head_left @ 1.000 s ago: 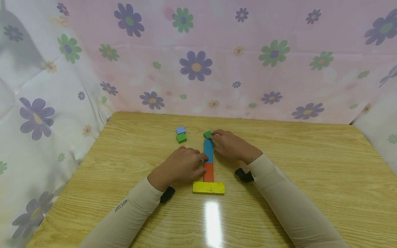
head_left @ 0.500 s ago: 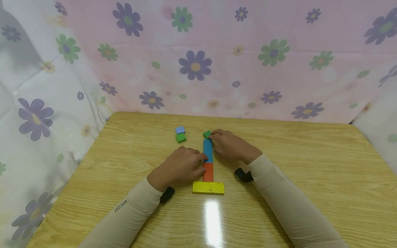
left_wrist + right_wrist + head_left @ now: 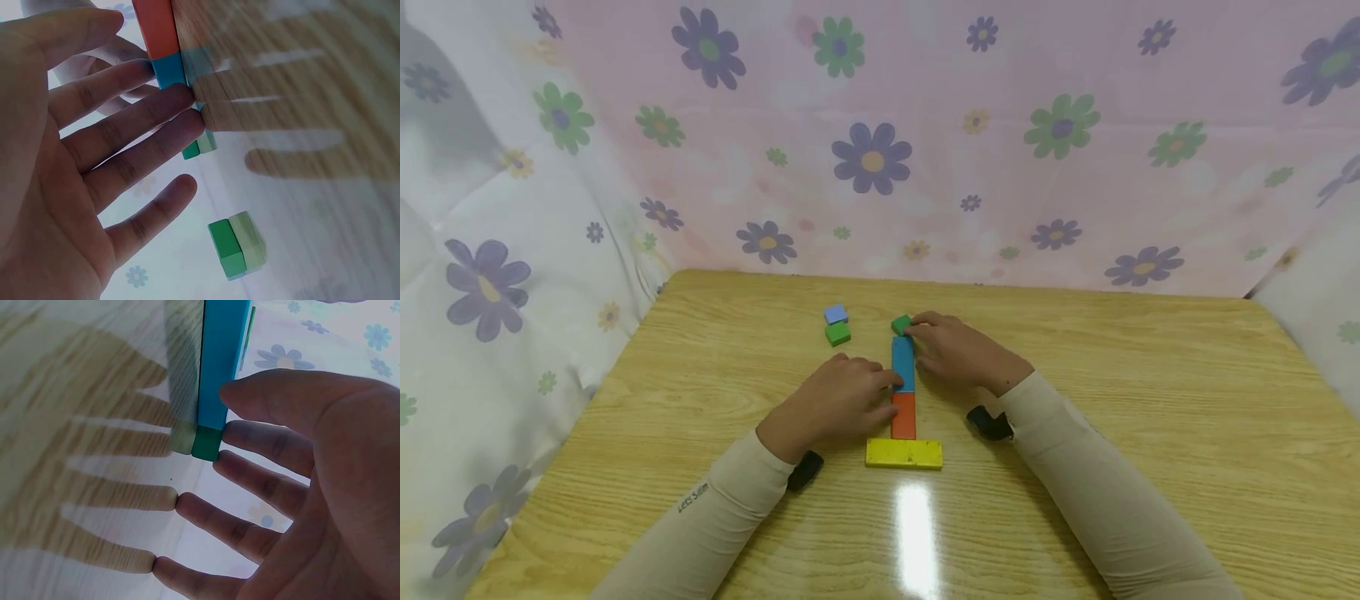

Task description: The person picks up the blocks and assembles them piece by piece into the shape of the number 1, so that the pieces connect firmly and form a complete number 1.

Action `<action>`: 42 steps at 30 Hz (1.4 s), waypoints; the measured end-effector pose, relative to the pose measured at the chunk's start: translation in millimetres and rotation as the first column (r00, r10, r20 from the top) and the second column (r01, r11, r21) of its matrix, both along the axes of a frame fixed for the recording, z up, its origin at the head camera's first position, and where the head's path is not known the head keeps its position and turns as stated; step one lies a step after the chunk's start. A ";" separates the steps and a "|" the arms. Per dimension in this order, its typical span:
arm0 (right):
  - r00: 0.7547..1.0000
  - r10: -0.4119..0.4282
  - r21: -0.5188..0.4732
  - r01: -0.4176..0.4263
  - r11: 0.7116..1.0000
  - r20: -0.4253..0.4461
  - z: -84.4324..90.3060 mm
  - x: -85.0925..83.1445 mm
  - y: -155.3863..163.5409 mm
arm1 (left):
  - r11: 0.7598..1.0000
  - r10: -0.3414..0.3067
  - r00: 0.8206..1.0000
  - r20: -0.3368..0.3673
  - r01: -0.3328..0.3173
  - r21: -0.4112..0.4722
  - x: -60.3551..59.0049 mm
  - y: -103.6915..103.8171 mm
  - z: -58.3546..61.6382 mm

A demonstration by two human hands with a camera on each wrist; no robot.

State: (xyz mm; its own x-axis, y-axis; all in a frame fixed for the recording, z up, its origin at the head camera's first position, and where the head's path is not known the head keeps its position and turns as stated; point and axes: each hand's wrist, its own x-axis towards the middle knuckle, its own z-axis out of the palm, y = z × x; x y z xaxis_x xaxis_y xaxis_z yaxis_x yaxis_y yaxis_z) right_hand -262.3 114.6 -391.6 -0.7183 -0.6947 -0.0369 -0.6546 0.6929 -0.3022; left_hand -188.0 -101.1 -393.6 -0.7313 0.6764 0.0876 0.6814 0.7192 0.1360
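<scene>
A yellow block (image 3: 904,453) lies crosswise. From its middle, a red block (image 3: 903,416) and a blue block (image 3: 903,364) run away from me in one line, with a small green block (image 3: 902,325) at the far end. My left hand (image 3: 835,404) lies along the left side, its fingertips at the blue block's edge and its thumb by the red one. On the right, my right hand (image 3: 962,354) touches the green block with extended fingertips. In the right wrist view its thumb (image 3: 269,394) overlaps the blue block's side.
Left of the line's far end sit a second green block (image 3: 838,334) and a periwinkle block (image 3: 836,314) close behind it. The wooden table (image 3: 1112,400) ends at a flowered cloth (image 3: 940,158) at the back. Dark wrist cameras show below both cuffs.
Both hands and all the blocks hold their places; only a slight shift of the head view shows.
</scene>
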 end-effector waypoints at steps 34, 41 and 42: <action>1.000 -0.030 -0.022 0.030 0.999 -0.003 -2.6 -0.1 3.1 | 0.936 0.336 0.936 -0.110 -0.344 -0.072 -18.9 -29.5 1.1; 1.000 -0.016 -0.014 0.016 1.000 0.004 -0.6 0.7 1.0 | 0.917 0.390 0.919 -0.054 -0.393 -0.064 -18.2 -37.8 0.9; 1.000 -0.014 -0.011 0.014 1.000 0.001 -0.7 0.1 0.6 | 0.918 0.387 0.920 -0.056 -0.391 -0.065 -18.2 -38.5 0.8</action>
